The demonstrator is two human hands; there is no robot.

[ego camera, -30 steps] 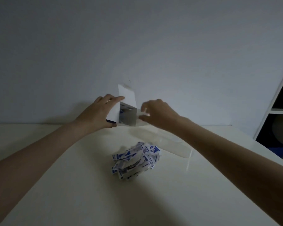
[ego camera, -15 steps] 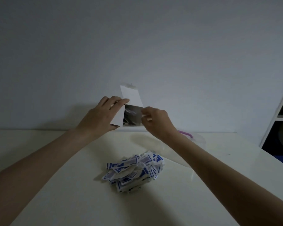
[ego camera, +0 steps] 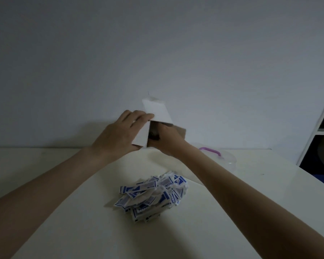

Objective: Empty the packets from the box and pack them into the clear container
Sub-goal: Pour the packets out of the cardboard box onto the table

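Two bare hands hold a single white cardboard box [ego camera: 151, 126] raised above the far edge of a cream table [ego camera: 64, 184], against a plain grey wall [ego camera: 157, 43]; the box's long axis tilts, its open mouth turned toward the camera and slightly down, its closed end away toward the wall, and one white flap stands up from the top of the opening. The left hand [ego camera: 118, 133] grasps the box from the left side, fingers wrapped over its upper edge and thumb beneath; the right hand [ego camera: 165, 139] has its fingers pushed into the dark opening (whether they grip anything inside cannot be told, since the interior is in shadow). A brown inner face of cardboard shows just to the right of that hand.

On the table nearer the camera, below and well apart from the box, lies one loose heap of small white packets with blue print [ego camera: 153, 195]; they overlap at all angles and are too jumbled to count singly, though there are plainly a couple of dozen or more. Behind the right forearm sits one clear plastic container [ego camera: 226, 161], low and rounded, with one purple handle [ego camera: 211, 151] at its near rim; its contents cannot be made out. At the right edge stands one white shelving unit [ego camera: 318, 128] with dark compartments.
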